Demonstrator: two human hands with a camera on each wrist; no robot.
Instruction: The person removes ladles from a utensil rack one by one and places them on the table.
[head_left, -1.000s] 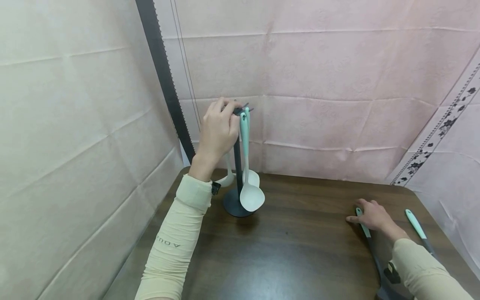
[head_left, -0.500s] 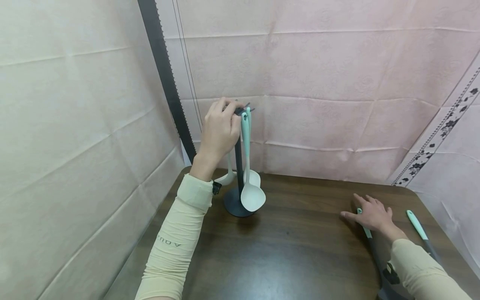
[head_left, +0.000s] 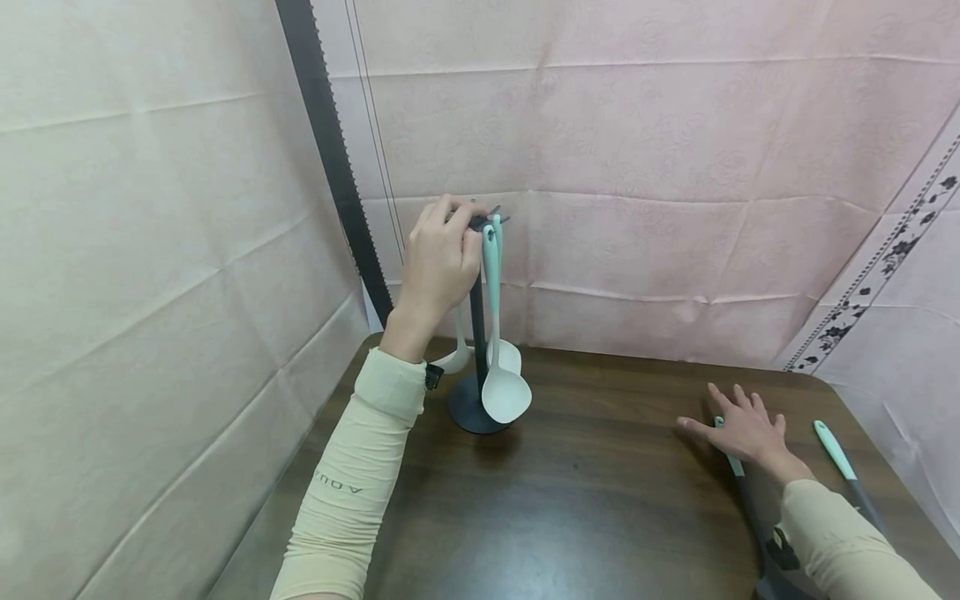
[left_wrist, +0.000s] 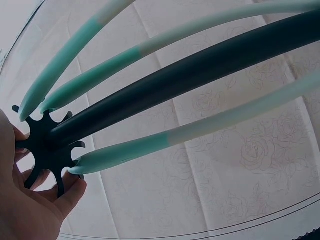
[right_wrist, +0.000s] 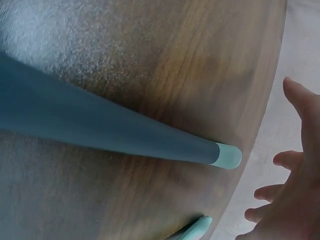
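Note:
My left hand point(head_left: 454, 225) grips the notched top disc point(left_wrist: 47, 150) of a dark utensil stand point(head_left: 476, 333) at the table's back left, fingers point(left_wrist: 30, 210) curled round its rim. Mint-and-white utensils hang from the disc, among them a white ladle point(head_left: 505, 393). The left wrist view shows their mint handles point(left_wrist: 150, 142) beside the dark pole point(left_wrist: 175, 85). My right hand point(head_left: 731, 421) hovers with fingers spread over the mint tip of a dark-handled utensil point(head_left: 742, 492) lying on the table. In the right wrist view that handle point(right_wrist: 125, 135) lies free, fingers point(right_wrist: 300, 115) apart from it.
A second dark-handled, mint-tipped utensil point(head_left: 840, 458) lies near the table's right edge; its tip point(right_wrist: 195, 230) shows in the right wrist view. The brown wooden table point(head_left: 585, 500) is boxed in by cloth-covered walls at the left, back and right.
My right hand has spread its fingers and shifted slightly left, off the lying utensil's tip. The left hand and the stand have not moved.

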